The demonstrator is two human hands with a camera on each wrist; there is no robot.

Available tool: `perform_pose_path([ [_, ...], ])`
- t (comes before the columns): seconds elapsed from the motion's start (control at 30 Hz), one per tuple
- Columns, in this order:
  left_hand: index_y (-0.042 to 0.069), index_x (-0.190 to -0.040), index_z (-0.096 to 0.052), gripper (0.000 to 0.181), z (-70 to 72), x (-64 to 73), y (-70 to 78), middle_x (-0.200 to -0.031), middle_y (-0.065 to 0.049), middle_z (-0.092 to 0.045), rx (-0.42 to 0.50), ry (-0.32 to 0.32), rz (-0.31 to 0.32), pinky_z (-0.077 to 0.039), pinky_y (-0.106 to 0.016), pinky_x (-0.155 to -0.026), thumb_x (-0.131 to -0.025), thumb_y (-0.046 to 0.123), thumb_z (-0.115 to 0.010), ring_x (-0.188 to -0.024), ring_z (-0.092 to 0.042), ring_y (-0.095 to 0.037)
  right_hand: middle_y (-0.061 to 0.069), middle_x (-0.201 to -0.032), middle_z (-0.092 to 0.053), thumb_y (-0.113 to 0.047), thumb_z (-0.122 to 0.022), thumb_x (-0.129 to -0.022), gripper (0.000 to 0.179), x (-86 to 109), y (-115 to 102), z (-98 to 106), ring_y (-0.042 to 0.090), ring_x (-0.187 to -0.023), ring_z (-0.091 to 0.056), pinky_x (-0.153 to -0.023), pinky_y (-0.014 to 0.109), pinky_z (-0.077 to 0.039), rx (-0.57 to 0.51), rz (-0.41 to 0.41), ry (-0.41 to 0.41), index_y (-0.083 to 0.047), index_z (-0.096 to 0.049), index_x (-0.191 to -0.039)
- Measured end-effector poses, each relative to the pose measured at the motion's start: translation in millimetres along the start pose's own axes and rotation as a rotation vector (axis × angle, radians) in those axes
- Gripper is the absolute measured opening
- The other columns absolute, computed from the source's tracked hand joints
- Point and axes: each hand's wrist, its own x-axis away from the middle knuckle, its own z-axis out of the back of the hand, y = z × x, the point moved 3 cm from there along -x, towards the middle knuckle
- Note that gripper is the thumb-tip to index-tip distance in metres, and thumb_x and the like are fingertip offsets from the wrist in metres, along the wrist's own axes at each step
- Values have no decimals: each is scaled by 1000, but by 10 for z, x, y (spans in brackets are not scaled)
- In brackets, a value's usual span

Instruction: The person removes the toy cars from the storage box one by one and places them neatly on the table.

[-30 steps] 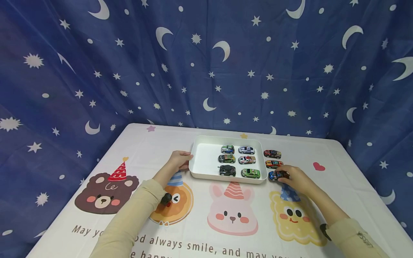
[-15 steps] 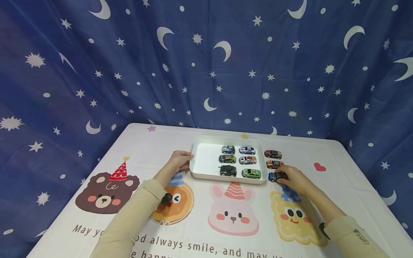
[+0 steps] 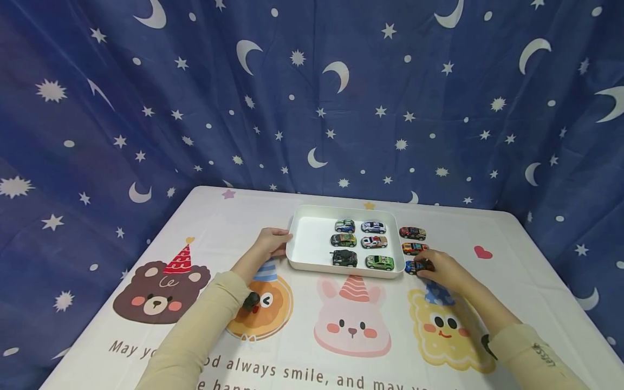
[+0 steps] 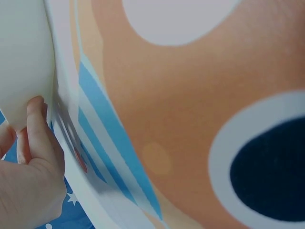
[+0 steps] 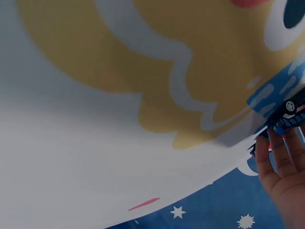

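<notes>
A white tray (image 3: 312,266) stands on the table, with several toy cars lined up in two columns in its right half. My left hand (image 3: 270,242) grips the tray's left edge; in the left wrist view, thumb and fingers (image 4: 37,119) pinch its wall. Just right of the tray, my right hand (image 3: 442,268) holds a blue toy car (image 3: 413,266) from its right end, partly covering it. Seen from the right wrist, fingers (image 5: 279,152) lie against the side of this dark blue car (image 5: 291,114). An orange toy car (image 3: 412,248) and a dark red toy car (image 3: 412,233) stand behind it.
Inside the tray are a black toy car (image 3: 344,258), a green toy car (image 3: 379,262) and several others. The white tablecloth (image 3: 292,352) bears printed cartoon faces and lettering. A blue curtain (image 3: 273,119) with moons and stars hangs behind the table.
My right hand and the blue toy car have shifted very slightly left, beside the tray. The left hand stays on the tray's edge.
</notes>
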Motion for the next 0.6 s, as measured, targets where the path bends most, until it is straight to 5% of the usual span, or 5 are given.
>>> perform_pose_path([
  [0.33, 2, -127, -56, 38, -6, 7, 0, -121, -19, -61, -6, 2, -5, -59, -23, -70, -92, 15, -62, -78, -65, -11, 22, -108, -65, -10, -68, -84, 30, -21, -6, 115, 39, -100, -60, -89, 56, -50, -27, -42, -17, 3, -64, -110],
  [0.6, 3, -126, -57, 37, -7, -2, -3, -121, -18, -62, -6, 8, -4, -59, -23, -69, -92, 15, -62, -77, -65, -11, 21, -100, -67, -7, -67, -84, 25, -90, -78, 238, 37, -94, -61, -85, 54, -52, -36, -13, 78, 6, -64, -106],
])
